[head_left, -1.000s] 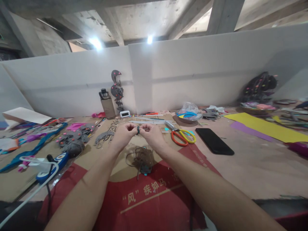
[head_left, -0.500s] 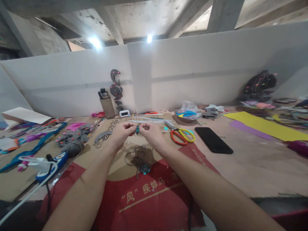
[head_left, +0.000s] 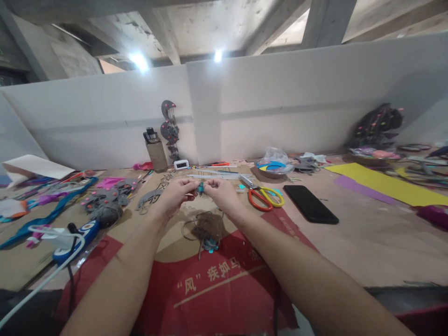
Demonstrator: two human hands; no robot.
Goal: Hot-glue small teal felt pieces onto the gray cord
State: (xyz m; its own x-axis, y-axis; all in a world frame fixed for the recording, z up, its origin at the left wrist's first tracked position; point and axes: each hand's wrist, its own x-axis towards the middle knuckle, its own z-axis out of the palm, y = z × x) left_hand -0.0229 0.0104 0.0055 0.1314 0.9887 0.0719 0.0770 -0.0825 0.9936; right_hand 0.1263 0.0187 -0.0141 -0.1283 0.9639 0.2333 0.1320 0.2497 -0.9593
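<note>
Between my fingertips, above the middle of the work surface, is a small teal piece (head_left: pixel 200 188), too small to tell whether it is paper or cloth. My left hand (head_left: pixel 178 193) pinches its left side, and my right hand (head_left: pixel 221 193) pinches its right side. Below them lies a tangled bundle of grey-brown cord (head_left: pixel 207 226), with loose loops on its left. Teal scraps (head_left: pixel 211 245) sit at the bundle's near edge. To the right of my right hand, scissors (head_left: pixel 265 196) with one red and one yellow handle lie with their blades pointing away.
A black phone (head_left: pixel 311 204) lies right of the scissors. Behind are a bottle (head_left: pixel 156 151), a small white clock (head_left: pixel 181 164) and a bowl (head_left: pixel 275 173) with a plastic bag. A blue power strip (head_left: pixel 79 240) with a white cable and grey pinned pieces (head_left: pixel 108 198) are on the left.
My left hand's fingers have shifted slightly around the teal piece, with lower fingertips now showing. Both hands stay in nearly the same place, and the surrounding things have not moved.
</note>
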